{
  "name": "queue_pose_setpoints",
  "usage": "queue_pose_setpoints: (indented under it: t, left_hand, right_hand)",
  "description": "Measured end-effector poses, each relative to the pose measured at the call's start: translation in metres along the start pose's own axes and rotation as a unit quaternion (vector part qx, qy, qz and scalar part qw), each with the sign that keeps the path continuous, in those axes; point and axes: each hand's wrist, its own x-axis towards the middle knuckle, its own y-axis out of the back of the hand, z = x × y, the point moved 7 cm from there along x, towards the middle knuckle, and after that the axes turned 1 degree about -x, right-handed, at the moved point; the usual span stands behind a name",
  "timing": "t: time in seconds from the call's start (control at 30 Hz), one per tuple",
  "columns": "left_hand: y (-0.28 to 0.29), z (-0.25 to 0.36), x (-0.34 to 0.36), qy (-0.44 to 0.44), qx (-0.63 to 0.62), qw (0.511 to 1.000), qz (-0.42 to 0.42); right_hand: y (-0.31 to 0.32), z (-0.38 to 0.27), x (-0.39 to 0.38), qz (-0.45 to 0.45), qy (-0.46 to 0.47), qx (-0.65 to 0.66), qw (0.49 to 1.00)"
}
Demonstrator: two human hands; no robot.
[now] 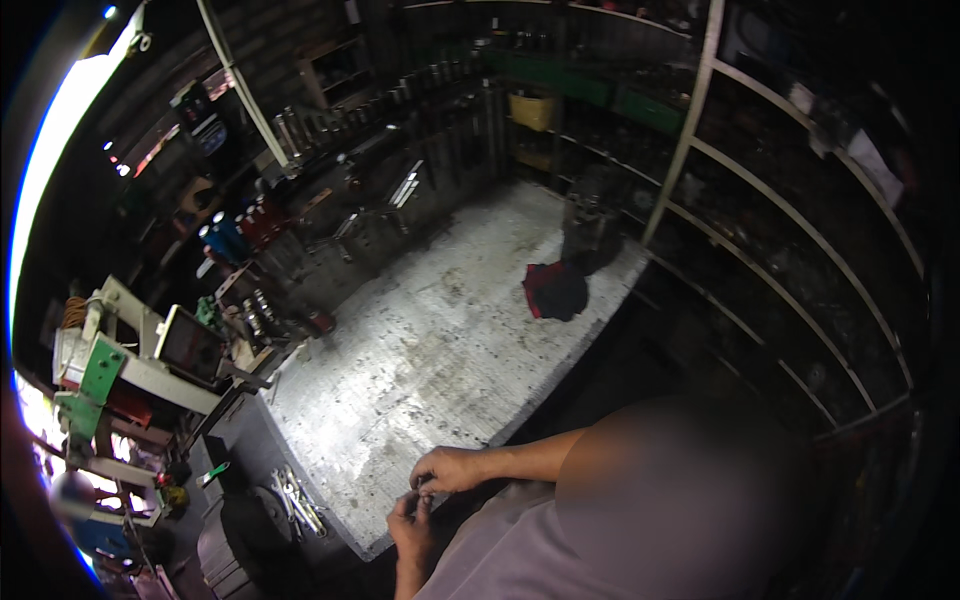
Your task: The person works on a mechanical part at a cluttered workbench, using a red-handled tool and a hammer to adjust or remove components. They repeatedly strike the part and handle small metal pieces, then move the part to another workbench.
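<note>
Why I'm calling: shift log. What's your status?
Left hand and right hand together at workbench edge. Anything held, unclear. Red-and-black item lies apart from them.

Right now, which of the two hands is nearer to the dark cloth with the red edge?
The right hand: the upper one in the picture, its bare forearm coming from the right side. The left hand is lower, farther from the cloth.

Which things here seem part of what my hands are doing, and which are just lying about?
Seemingly in use:
- left hand and right hand, fingers together; anything between them is too small to tell
- bench, beneath or beside them

Apparently just lying about:
- red-and-black cloth
- spanners
- green-handled tool
</note>
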Motion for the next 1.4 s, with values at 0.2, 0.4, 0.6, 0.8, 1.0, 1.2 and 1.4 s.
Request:
queue_pose_setpoints:
  t: [0.2, 0.4, 0.6, 0.8, 1.0, 1.2, 1.4]
  left_hand:
    - [-0.027, 0.045, 0.027, -0.083, 0.075, 0.992, -0.061]
    - [-0.068, 0.021, 0.007, -0.047, 0.112, 0.992, -0.016]
    - [-0.134, -0.02, -0.034, 0.021, 0.121, 0.99, 0.075]
    - [-0.232, 0.012, -0.044, 0.014, 0.093, 0.988, 0.122]
    - [-0.273, 0.048, -0.029, 0.026, 0.144, 0.987, 0.07]
    - [-0.264, 0.045, 0.003, 0.009, 0.197, 0.978, 0.073]
    - [-0.283, 0.055, 0.056, 0.002, 0.139, 0.989, 0.054]
  right_hand:
    - [0.183, 0.002, -0.118, 0.371, -0.1, -0.018, 0.923]
    - [0.425, -0.092, -0.286, 0.597, -0.084, -0.269, 0.751]
    - [0.544, -0.096, -0.303, 0.456, -0.184, -0.421, 0.762]
    - [0.569, -0.081, -0.3, 0.391, -0.094, -0.423, 0.812]
    - [0.573, -0.083, -0.3, 0.346, -0.022, -0.409, 0.844]
    - [0.567, -0.086, -0.302, 0.278, 0.038, -0.44, 0.853]
    - [0.577, -0.097, -0.285, 0.225, -0.014, -0.42, 0.879]
